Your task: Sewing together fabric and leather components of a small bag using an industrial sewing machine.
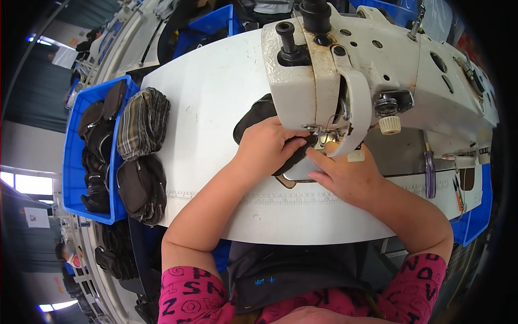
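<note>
A white sewing machine [294, 86] stands over the worktable, its presser foot [325, 137] coming down between my hands. Under its head lies a dark fabric pouch piece [252, 120] with a zipper along its upper edge. My left hand [264, 147] grips this piece from the left, thumb and fingertips closed on it close to the foot. On the other side, my right hand [345, 171] has its forefinger reaching to the fabric's edge and its thumb apart below. Some of its fingers are partly hidden beside the foot. The stitching point is too small to make out.
At the left stands a blue bin [115, 183] of dark pouches. Beside it are a stack of plaid pieces [143, 123] and a stack of dark pouches [141, 190]. A purple-handled screwdriver [430, 174] lies right of the machine. A printed ruler [259, 198] crosses the white tabletop [210, 97].
</note>
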Demonstrator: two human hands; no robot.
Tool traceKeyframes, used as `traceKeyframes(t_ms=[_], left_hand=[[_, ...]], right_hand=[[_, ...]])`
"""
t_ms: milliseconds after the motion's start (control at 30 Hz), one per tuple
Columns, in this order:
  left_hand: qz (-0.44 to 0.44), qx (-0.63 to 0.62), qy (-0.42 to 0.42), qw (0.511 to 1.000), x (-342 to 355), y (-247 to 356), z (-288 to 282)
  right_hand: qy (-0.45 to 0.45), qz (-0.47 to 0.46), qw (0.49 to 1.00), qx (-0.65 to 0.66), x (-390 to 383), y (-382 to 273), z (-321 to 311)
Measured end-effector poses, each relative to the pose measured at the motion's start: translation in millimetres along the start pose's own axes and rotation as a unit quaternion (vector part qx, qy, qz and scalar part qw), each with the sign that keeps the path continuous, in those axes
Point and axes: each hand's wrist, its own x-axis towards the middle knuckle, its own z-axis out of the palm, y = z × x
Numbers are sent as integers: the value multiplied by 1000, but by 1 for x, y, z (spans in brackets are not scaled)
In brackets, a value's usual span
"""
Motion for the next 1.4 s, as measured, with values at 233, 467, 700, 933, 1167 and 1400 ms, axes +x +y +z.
traceKeyframes(t_ms=[233, 467, 700, 933, 1167, 1400], left_hand=[[-1, -15, 3, 1000, 3, -9, 3], [4, -19, -2, 1000, 4, -9, 3], [9, 20, 15, 1000, 5, -7, 5], [-1, 25, 29, 999, 4, -6, 8], [16, 10, 35, 999, 4, -7, 7], [-7, 15, 32, 999, 3, 7, 2]], right_hand=[[6, -11, 999, 39, 3, 1, -1], [3, -9, 999, 33, 4, -1, -2], [13, -9, 1000, 20, 2, 0, -1], [5, 1, 1000, 12, 5, -1, -4], [9, -2, 1000, 23, 7, -1, -4], [13, 5, 1000, 22, 4, 1, -1]])
